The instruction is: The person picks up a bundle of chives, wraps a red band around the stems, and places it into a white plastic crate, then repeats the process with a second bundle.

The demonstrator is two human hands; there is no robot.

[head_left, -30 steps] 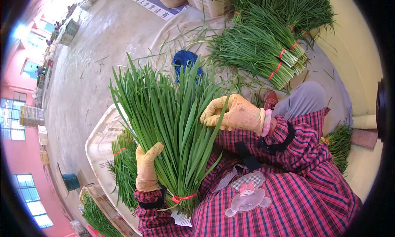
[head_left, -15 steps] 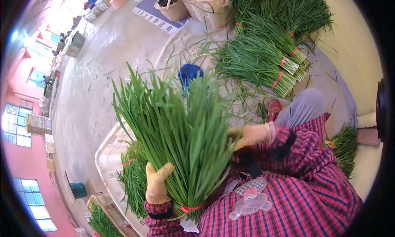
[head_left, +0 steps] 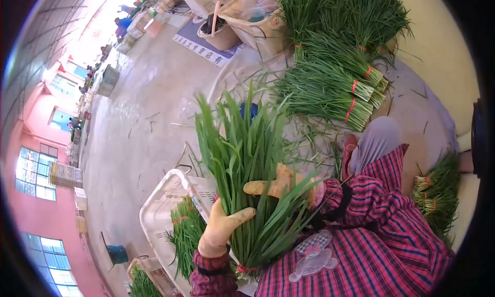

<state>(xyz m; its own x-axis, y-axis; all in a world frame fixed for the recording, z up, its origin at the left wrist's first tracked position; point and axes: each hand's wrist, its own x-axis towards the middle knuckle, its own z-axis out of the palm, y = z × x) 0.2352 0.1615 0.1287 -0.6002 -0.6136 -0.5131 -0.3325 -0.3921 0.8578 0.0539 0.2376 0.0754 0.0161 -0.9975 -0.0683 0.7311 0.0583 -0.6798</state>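
An upright bunch of garlic chives [head_left: 247, 158] stands in front of my chest, its leaves fanning upward and a red band round its base. My gloved left hand [head_left: 223, 229] grips its lower left side, thumb across the front and fingers hidden behind. Among the leaves at mid-height is my gloved right hand [head_left: 282, 186], its thumb raised and a finger stretched across the front; the other fingers are partly covered. Some leaves splay to the right below this hand.
To my left, a white plastic crate [head_left: 167, 186] holds banded chives [head_left: 185, 235]. Several tied bundles [head_left: 330, 91] are piled on the cloth ahead, and more bundles [head_left: 435, 199] lie at my right. A basket [head_left: 252, 26] and a bucket [head_left: 219, 36] stand farther off.
My right hand has moved left from the bunch's edge in among its leaves. The bunch and my left hand have shifted right in view, and the camera view has shifted.
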